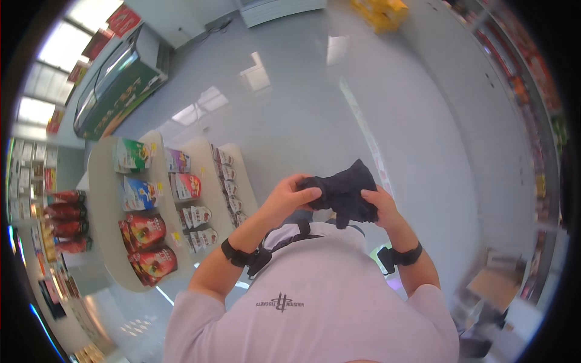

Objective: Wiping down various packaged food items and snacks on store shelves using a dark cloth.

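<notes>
Both hands hold a black cloth item [347,193], crumpled, possibly a glove, in front of my body at the centre right. My left hand [290,197] grips its narrower end, thumb on top. My right hand [383,206] pinches its wider end, with the thumb on the edge of the cloth. Each forearm wears a black strap with a small black module, the left one [245,257] just below the elbow side and the right one [399,257] opposite it.
Tiered display shelves [102,181] with snack pouches stand close on the left. Behind them is a chest freezer [120,86]. Shelving [522,86] runs along the right, with a cardboard box [494,286] at the lower right. Yellow crates [381,13] lie on the floor at the top.
</notes>
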The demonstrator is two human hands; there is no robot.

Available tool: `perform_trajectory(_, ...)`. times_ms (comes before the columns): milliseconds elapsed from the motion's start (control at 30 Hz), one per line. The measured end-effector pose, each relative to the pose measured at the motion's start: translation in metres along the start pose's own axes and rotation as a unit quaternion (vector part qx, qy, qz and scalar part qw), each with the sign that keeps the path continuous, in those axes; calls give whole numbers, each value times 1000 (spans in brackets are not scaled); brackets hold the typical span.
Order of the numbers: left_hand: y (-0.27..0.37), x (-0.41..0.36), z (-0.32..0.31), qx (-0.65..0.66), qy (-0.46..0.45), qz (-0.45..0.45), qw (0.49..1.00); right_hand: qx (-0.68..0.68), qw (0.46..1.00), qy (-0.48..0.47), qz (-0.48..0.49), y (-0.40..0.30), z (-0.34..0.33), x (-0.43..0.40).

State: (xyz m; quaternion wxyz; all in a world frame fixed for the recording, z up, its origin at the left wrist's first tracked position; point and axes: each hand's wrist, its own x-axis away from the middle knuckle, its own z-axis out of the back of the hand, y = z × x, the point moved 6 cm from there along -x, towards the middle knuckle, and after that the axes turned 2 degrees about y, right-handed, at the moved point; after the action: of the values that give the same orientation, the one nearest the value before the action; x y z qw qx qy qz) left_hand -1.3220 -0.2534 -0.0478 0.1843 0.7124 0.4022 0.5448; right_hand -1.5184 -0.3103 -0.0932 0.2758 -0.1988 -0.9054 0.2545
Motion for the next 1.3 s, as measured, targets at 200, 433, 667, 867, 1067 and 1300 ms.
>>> perform_trajectory(200,36,-61,54,-19,67,-28,997,192,980,-25,-41,-50,5,-113)
perform_trajectory(433,130,-163,124,-215,90,-16,972,412,910,-29,28,-135,-23,-236)
perform_trajectory(667,215,-217,215,-54,47,-80,994,158,986,-46,16,-200,-52,-370)
perform_trajectory(867,296,-236,299,103,157,-127,974,335,930,-152,30,-223,-121,-523)
perform_trajectory(1067,360,-244,414,161,280,-179,929,480,824,-298,-43,-244,-202,-689)
perform_trajectory(1300,393,-184,504,275,357,-307,838,184,869,-382,-254,-209,-314,-816)
